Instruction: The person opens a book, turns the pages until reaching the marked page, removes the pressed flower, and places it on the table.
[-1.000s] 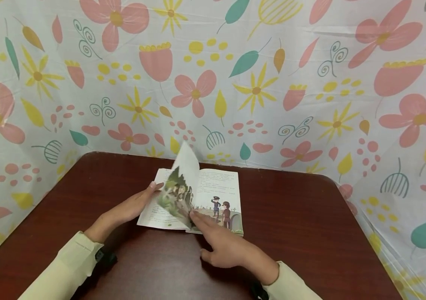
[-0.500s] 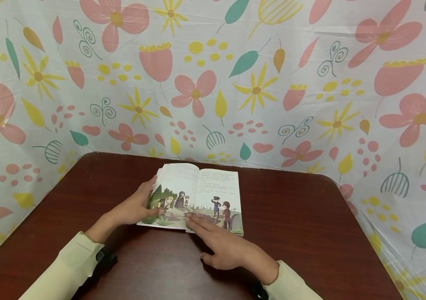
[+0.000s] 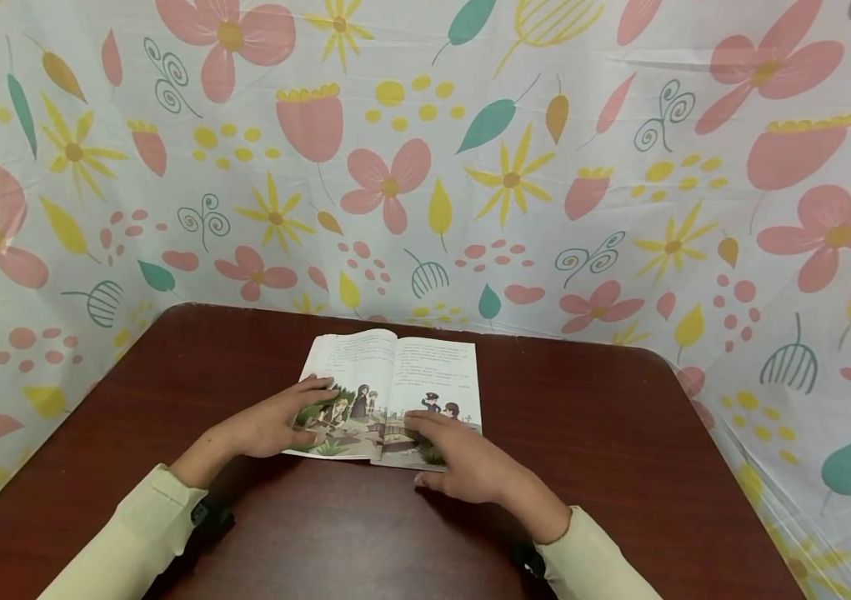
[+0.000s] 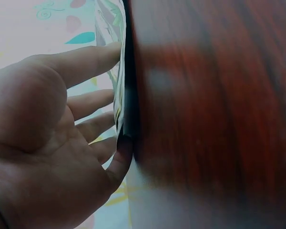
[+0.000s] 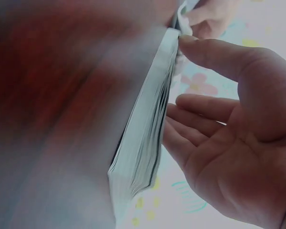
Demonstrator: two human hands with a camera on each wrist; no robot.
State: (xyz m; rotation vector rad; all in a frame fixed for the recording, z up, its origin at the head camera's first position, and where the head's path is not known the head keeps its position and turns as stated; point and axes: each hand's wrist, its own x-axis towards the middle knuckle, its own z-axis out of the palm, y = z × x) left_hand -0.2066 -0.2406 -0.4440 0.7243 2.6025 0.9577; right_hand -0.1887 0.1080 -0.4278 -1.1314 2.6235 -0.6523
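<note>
An illustrated book [image 3: 390, 392] lies spread on the desk [image 3: 590, 433], its left page [image 3: 353, 358] partly under the left grip [image 3: 271, 423], its right page [image 3: 436, 367] partly under the right grip [image 3: 473, 458]; beyond both hangs flowered cloth [image 3: 425, 167].

Floral white sheeting [image 3: 425, 108] hangs behind a reddish-brown table [image 3: 605, 433].

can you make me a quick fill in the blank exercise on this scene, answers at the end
The book lies ____ on the table, showing two facing pages.
The left hand is at the ____ page.
The printed figure in a dark cap is on the ____ page.
The cloth behind the table is printed with leaves, dots and large pink, petalled ____.

Missing words: open; left; right; flowers.
</note>
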